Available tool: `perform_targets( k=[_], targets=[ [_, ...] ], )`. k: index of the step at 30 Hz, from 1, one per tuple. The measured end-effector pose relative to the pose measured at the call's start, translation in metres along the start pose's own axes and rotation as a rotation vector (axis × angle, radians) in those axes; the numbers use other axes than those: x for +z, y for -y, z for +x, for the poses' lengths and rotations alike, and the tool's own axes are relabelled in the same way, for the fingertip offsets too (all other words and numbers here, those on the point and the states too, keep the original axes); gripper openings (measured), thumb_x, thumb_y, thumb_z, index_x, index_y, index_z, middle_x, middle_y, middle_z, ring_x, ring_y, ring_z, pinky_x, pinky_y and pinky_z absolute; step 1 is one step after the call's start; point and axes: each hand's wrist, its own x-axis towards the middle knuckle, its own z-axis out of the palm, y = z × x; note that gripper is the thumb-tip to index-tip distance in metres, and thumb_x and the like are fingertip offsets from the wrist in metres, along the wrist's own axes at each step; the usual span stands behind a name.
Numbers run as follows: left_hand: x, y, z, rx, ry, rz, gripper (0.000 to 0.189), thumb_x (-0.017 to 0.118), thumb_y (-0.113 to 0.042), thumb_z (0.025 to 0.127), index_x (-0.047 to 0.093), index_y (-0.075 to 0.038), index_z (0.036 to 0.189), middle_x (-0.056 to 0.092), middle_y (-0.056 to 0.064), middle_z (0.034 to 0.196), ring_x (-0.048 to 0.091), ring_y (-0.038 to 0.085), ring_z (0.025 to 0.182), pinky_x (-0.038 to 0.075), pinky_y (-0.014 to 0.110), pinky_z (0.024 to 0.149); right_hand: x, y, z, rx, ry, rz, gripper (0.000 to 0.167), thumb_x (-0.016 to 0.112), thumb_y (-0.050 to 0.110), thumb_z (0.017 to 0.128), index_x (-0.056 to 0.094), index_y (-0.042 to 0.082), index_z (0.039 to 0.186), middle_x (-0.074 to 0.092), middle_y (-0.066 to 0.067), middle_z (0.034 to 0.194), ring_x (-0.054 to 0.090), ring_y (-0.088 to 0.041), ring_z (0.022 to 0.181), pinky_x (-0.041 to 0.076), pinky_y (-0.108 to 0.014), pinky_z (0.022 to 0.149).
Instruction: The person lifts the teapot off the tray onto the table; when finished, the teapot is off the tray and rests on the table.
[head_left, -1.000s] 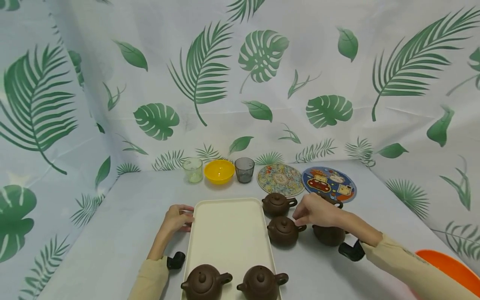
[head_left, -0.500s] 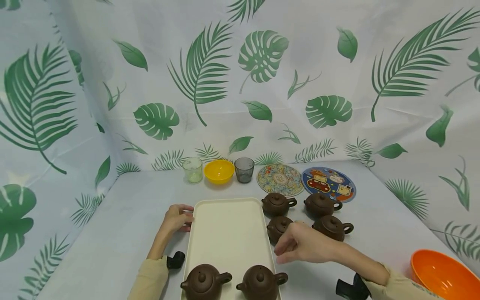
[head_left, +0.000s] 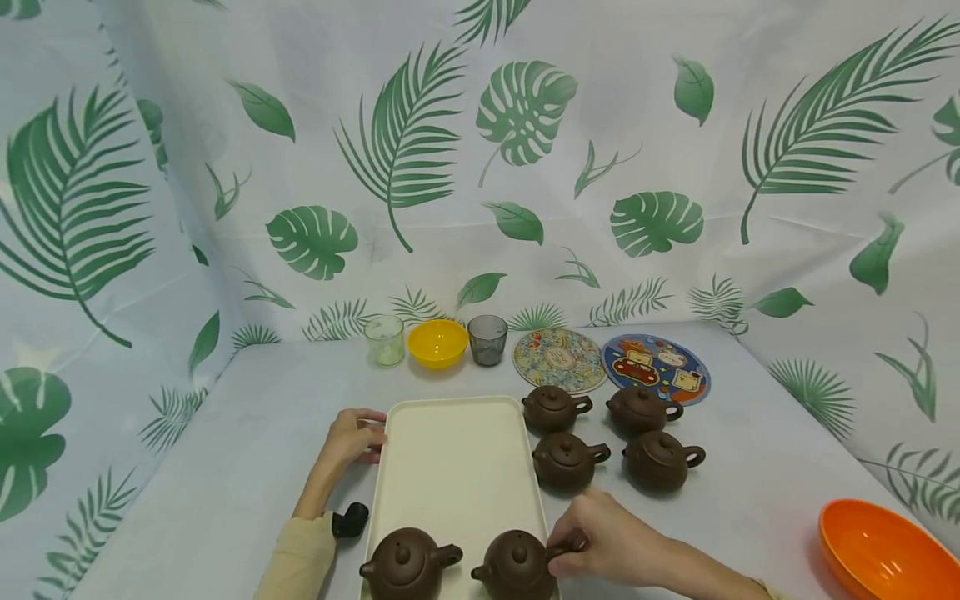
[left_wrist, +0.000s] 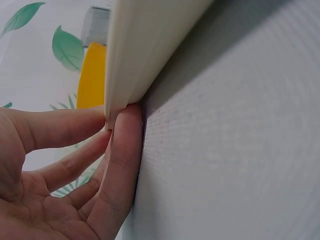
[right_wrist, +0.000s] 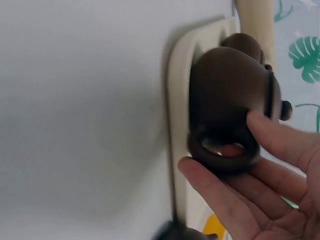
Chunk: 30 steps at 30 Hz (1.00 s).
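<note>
A cream tray (head_left: 459, 471) lies lengthwise on the table, with two brown teapots at its near end. My left hand (head_left: 354, 437) pinches the tray's left rim; in the left wrist view the thumb lies on one side of the rim and a finger (left_wrist: 125, 145) on the other. At the tray's near right corner, my right hand (head_left: 609, 537) holds the right-hand teapot (head_left: 517, 562) by its handle. The right wrist view shows thumb and fingers around the handle loop. The other teapot on the tray (head_left: 405, 562) stands to its left, spout pointing left.
Right of the tray stand several more brown teapots (head_left: 567, 462) in two rows. Behind are a greenish glass (head_left: 386, 342), a yellow bowl (head_left: 438, 343), a grey glass (head_left: 488, 340) and two round patterned mats (head_left: 561, 360). An orange bowl (head_left: 888, 546) sits at the near right.
My right hand has left the teapots beside the tray, come toward the near edge and taken the handle of the right-hand teapot on the tray. The left hand has stayed put.
</note>
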Motion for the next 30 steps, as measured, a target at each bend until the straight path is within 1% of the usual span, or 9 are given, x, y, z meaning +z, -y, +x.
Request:
perform_targets(
  k=[2,10,16,18,22,26,29,30],
  targets=[
    [0.000,0.000,0.000,0.005,0.003,0.003,0.036,0.064,0.007,0.079,0.061,0.009,0.115,0.064,0.017,0.088,0.062,0.016,0.061,0.056,0.026,0.051,0.002,-0.002,0.000,0.000,-0.014,0.002,0.008,0.078,0.013,0.077,0.078,0.007,0.082,0.070,0.014,0.072,0.056,0.009,0.063,0.051,-0.015,0.054],
    [0.000,0.000,0.000,0.009,0.000,-0.004,0.036,0.064,0.007,0.079,0.061,0.008,0.114,0.064,0.016,0.088,0.063,0.015,0.061,0.056,0.026,0.051,0.004,-0.005,0.000,0.036,-0.033,0.085,0.009,0.079,0.013,0.077,0.078,0.006,0.082,0.071,0.012,0.073,0.059,0.006,0.063,0.052,-0.016,0.055],
    [0.000,0.000,-0.001,0.012,0.012,0.016,0.037,0.063,0.007,0.080,0.060,0.009,0.117,0.066,0.020,0.093,0.064,0.016,0.062,0.058,0.029,0.053,0.005,-0.005,-0.001,0.035,-0.049,0.084,0.010,0.079,0.012,0.076,0.078,0.005,0.082,0.072,0.009,0.073,0.053,0.007,0.061,0.049,-0.016,0.051],
    [0.000,-0.001,-0.001,0.016,0.013,0.026,0.037,0.063,0.006,0.081,0.060,0.009,0.117,0.067,0.020,0.094,0.065,0.015,0.063,0.058,0.029,0.053,0.005,-0.006,-0.001,0.032,-0.056,0.088,0.010,0.080,0.012,0.076,0.079,0.004,0.082,0.073,0.006,0.074,0.052,0.008,0.062,0.048,-0.016,0.051],
    [0.000,-0.001,-0.002,0.016,0.011,0.026,0.037,0.064,0.006,0.080,0.060,0.009,0.117,0.067,0.019,0.092,0.064,0.016,0.062,0.057,0.029,0.053,0.006,-0.007,-0.002,0.024,-0.067,0.118,0.011,0.079,0.011,0.076,0.078,0.003,0.083,0.074,0.002,0.077,0.057,0.007,0.068,0.050,-0.017,0.054],
    [0.000,0.000,-0.002,0.021,0.014,0.027,0.037,0.064,0.006,0.080,0.060,0.010,0.117,0.066,0.020,0.092,0.064,0.016,0.062,0.058,0.030,0.053,0.001,-0.010,-0.006,-0.031,-0.088,0.138,0.013,0.077,0.012,0.078,0.078,0.002,0.085,0.074,0.002,0.079,0.061,0.005,0.072,0.053,-0.018,0.056],
    [0.000,0.001,-0.001,0.021,0.010,0.021,0.037,0.063,0.007,0.080,0.060,0.009,0.116,0.067,0.020,0.093,0.064,0.016,0.062,0.057,0.030,0.052,-0.011,-0.013,-0.011,-0.094,-0.106,0.136,0.015,0.075,0.015,0.081,0.078,0.002,0.087,0.074,0.003,0.080,0.062,0.004,0.072,0.054,-0.020,0.056],
    [0.000,0.001,-0.001,0.022,0.009,0.020,0.037,0.063,0.007,0.080,0.061,0.009,0.116,0.067,0.020,0.092,0.064,0.016,0.062,0.057,0.029,0.052,-0.017,-0.014,-0.013,-0.096,-0.105,0.143,0.016,0.075,0.016,0.082,0.078,0.001,0.088,0.074,0.003,0.081,0.063,0.002,0.073,0.055,-0.021,0.056]
  ],
)
